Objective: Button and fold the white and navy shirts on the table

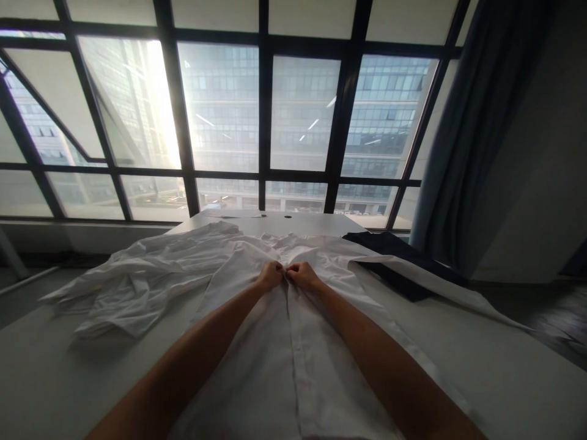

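A white shirt (257, 366) lies spread out on the table, its front placket running down the middle toward me. My left hand (271, 275) pinches the placket's left edge in the upper part of the shirt. Close beside it, my right hand (302, 275) pinches the other edge, the fingertips of both hands nearly meeting. Any button between the fingers is too small to make out. The collar lies just beyond my hands, and one sleeve stretches off to the right.
Another crumpled white garment (137, 287) lies at the left on the white table (481, 360). A dark cloth (403, 250) is partly under the shirt's right sleeve. Behind the table stand large windows (220, 110), with a blue curtain (463, 153) at the right.
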Available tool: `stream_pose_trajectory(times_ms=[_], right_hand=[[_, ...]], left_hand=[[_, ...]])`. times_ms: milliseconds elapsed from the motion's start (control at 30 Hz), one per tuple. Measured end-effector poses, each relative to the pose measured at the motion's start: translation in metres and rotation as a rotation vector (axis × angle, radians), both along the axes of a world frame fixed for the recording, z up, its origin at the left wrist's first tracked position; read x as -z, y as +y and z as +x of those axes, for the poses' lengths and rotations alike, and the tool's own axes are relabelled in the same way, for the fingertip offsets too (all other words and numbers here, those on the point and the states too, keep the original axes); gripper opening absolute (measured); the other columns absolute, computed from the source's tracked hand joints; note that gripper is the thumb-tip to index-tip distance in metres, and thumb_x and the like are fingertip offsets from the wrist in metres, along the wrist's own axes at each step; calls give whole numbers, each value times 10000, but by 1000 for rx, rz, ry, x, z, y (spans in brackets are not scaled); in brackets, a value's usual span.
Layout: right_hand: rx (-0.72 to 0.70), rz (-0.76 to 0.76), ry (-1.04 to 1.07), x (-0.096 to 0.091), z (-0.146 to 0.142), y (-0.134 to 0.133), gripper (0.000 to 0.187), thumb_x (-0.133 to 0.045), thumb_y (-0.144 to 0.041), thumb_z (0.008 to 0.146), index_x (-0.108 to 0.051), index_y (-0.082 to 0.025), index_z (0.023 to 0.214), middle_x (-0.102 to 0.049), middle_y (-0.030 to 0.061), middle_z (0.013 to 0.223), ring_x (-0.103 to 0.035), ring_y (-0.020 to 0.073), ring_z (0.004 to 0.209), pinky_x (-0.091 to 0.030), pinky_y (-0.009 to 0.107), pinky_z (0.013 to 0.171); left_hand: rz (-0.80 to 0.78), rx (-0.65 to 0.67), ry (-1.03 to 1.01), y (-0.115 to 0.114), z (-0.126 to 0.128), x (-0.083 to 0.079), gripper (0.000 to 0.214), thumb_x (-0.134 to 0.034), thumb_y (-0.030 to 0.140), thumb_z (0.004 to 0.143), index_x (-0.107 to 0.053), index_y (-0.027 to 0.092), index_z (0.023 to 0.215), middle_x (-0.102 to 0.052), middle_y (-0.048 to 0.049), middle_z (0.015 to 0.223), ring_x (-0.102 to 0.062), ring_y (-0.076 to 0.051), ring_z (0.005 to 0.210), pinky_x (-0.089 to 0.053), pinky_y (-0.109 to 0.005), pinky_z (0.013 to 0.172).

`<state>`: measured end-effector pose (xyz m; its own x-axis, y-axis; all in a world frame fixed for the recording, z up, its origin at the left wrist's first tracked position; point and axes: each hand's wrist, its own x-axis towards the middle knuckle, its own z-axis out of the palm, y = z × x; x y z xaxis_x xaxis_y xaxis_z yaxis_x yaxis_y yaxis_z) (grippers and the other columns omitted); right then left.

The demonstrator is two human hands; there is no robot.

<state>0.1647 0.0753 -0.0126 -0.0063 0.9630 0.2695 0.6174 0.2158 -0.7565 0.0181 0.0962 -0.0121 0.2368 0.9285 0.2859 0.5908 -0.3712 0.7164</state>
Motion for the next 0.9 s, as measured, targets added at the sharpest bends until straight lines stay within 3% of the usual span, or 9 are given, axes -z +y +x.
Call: stream_pose_trajectory(times_ms=[400, 767, 900], right_hand=[[63, -2, -139, -8, 0, -8, 193, -621, -230, 694, -778, -154, 778, -714, 27, 688, -663, 178, 716, -438, 206, 612], [97, 63, -338, -11, -8, -19, 207, -599, -280, 774, -764, -213, 880, -754, 34, 883, -684, 184, 833, -459, 222, 712], [141, 62, -407, -11, -12, -24, 221, -581, -308, 793, -754, -231, 907, -753, 38, 907, -685, 200, 872, -451, 234, 708]], left_hand=[[54, -46, -10, -1, 0, 3, 178, -572, 56, 718, -730, 110, 779, -695, -30, 727, -602, -141, 725, -429, -216, 668], [82, -58, -26, -8, -2, -4, 150, -611, 56, 747, -742, 101, 803, -734, -59, 768, -668, -159, 763, -482, -221, 703], [6, -69, -72, -6, -1, -3, 133, -641, 69, 742, -743, 112, 815, -732, -48, 766, -676, -152, 732, -498, -213, 674]])
